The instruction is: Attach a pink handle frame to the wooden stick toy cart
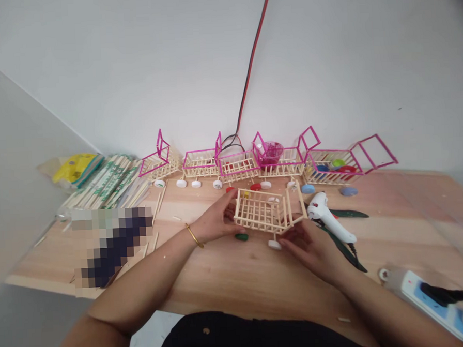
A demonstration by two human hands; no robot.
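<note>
A small shopping cart built from plain wooden sticks is held between my two hands above the table. My left hand grips its left end, with some fingers hidden behind the sticks. At the handle end on the right, my right hand is closed on the cart, its fingertips beside a white bottle-cap wheel. Another white wheel shows at the far side. A green cap lies below the cart, near my left fingertips.
Several stick carts with magenta rims, such as one, line the wall. To the right lie a white glue gun, dark-green-handled cutters and a power strip. Wrapped chopsticks and a yellow bag sit left.
</note>
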